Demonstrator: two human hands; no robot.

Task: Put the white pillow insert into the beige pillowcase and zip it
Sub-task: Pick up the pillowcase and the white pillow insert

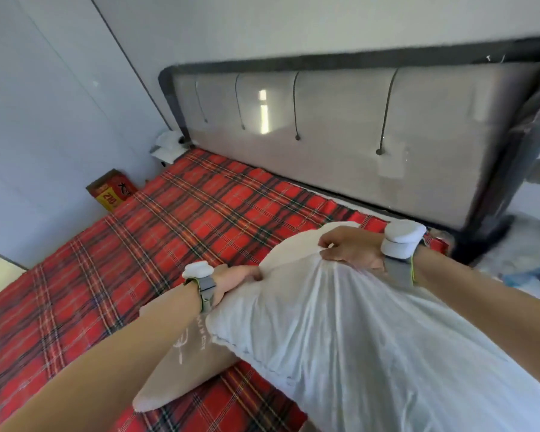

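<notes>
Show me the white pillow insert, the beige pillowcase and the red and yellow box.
white pillow insert (356, 338), head view, on its wrinkled middle.
beige pillowcase (184, 375), head view, on its flat face below the white print.
red and yellow box (111, 196), head view, on its yellow label.

Red plaid bedspread (200, 219); grey headboard (340, 129); box (111, 191)

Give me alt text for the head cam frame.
The left hand and right hand grip the far end of a white pillow insert, bunching its fabric, over a bed with a red plaid sheet. A beige pillowcase with white lettering lies partly under the left forearm. A grey padded headboard stands behind.
</notes>
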